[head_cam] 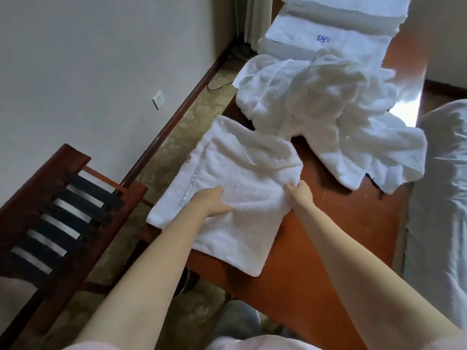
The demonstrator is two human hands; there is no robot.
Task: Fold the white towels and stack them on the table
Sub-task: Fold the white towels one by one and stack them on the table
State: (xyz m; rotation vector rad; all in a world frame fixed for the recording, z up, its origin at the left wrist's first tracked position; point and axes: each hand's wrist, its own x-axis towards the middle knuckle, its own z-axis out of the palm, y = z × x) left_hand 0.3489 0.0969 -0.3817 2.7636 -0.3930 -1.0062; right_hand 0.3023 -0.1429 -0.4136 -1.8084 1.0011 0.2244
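A white towel (227, 183) lies half folded on the near left part of the brown wooden table (328, 238), its left edge hanging past the table's side. My left hand (212, 202) grips a bunched fold near the towel's middle. My right hand (299, 194) pinches the towel's right edge. Beyond it lies a heap of crumpled white towels (328, 107). At the far end stand two stacks of folded towels (326, 40) with blue and red marks on top.
A dark wooden luggage rack (55, 213) with black straps stands on the carpet to the left, by the white wall. A bed with white linen (444, 188) runs along the table's right side. Cables lie on the floor near the far corner.
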